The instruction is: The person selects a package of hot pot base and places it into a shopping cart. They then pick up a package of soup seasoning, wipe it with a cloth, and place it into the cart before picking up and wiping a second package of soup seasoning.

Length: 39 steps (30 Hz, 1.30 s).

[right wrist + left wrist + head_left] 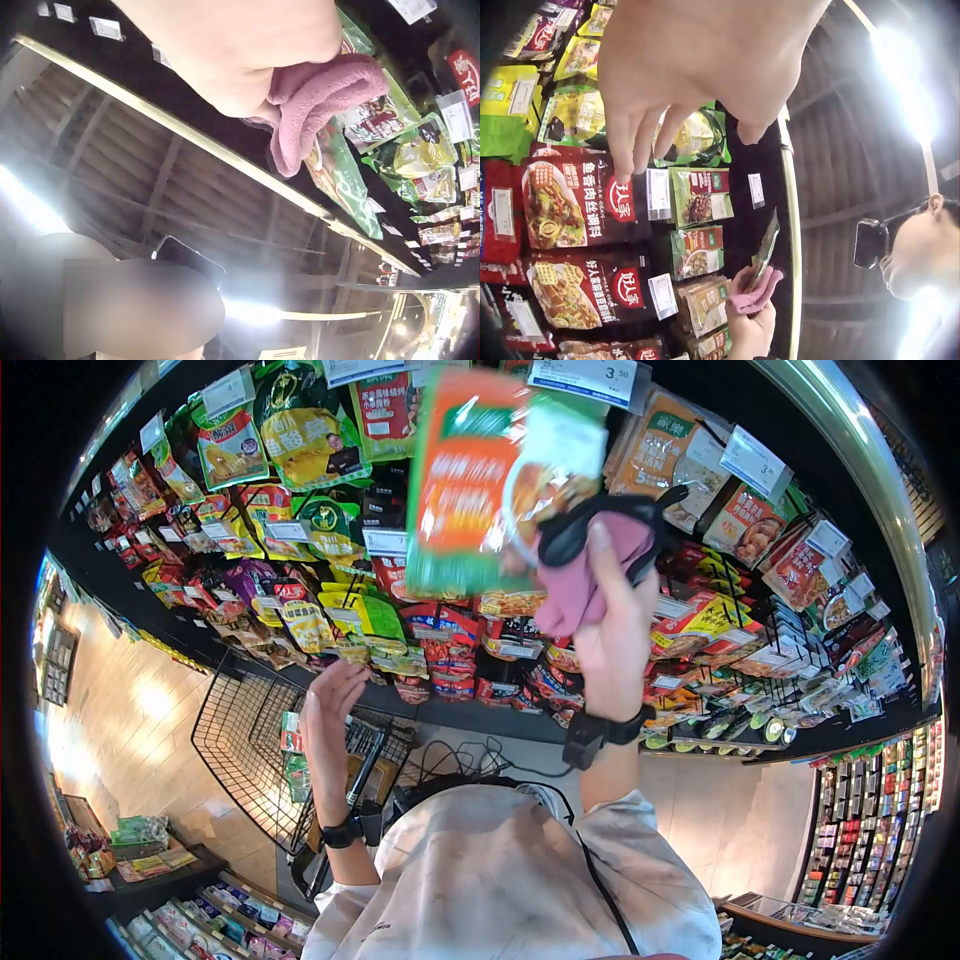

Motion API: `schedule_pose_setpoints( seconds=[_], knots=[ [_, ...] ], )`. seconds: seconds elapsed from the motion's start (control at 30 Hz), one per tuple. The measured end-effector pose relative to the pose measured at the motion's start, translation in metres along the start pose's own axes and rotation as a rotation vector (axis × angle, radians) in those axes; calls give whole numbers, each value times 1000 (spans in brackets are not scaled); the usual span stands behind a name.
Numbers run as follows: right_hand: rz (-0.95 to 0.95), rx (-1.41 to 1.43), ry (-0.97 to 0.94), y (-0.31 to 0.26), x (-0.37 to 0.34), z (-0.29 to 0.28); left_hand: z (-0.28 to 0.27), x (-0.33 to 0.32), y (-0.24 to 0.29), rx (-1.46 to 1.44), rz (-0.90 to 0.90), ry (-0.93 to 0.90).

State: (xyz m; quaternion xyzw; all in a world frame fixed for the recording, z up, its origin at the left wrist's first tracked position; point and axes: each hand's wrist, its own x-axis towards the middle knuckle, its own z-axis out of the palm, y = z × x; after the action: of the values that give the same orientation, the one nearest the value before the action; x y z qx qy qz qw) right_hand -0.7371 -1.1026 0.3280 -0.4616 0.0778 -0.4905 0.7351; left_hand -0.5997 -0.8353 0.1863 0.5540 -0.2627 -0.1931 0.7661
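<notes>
My right hand [618,630] grips a folded pink cloth [575,588] together with an orange and green food packet [460,495]. A black item [565,540] lies against the cloth, under the thumb. The packet is raised in front of the upper shelf, its printed front blurred in the head view. In the right wrist view the cloth [322,105] covers the packet's near end, and the green packet edge [349,187] shows beyond it. My left hand [328,725] is empty, fingers loosely bent, near the lower packets; dark red seasoning packets [581,199] appear behind it in the left wrist view.
Hanging packets such as a yellow pouch [305,425] fill the shelf, with price tags [585,380] along its rails. A black wire shopping cart [240,730] stands at the lower left, packets inside. Cables [480,760] trail below the shelf.
</notes>
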Motion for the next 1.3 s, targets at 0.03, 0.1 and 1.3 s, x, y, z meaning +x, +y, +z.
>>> schedule_pose_setpoints(
  seconds=[0.03, 0.1, 1.3],
  knots=[
    [37, -5, -36, 5, -7, 0, 4, 2, 3, -41, 13, -53],
    [178, 85, -172, 9, -20, 6, 10, 1, 4, -194, 66, -109],
    [-459, -825, -775, 136, -95, 84, 14, -20, 14, -313, -98, 473]
  ],
)
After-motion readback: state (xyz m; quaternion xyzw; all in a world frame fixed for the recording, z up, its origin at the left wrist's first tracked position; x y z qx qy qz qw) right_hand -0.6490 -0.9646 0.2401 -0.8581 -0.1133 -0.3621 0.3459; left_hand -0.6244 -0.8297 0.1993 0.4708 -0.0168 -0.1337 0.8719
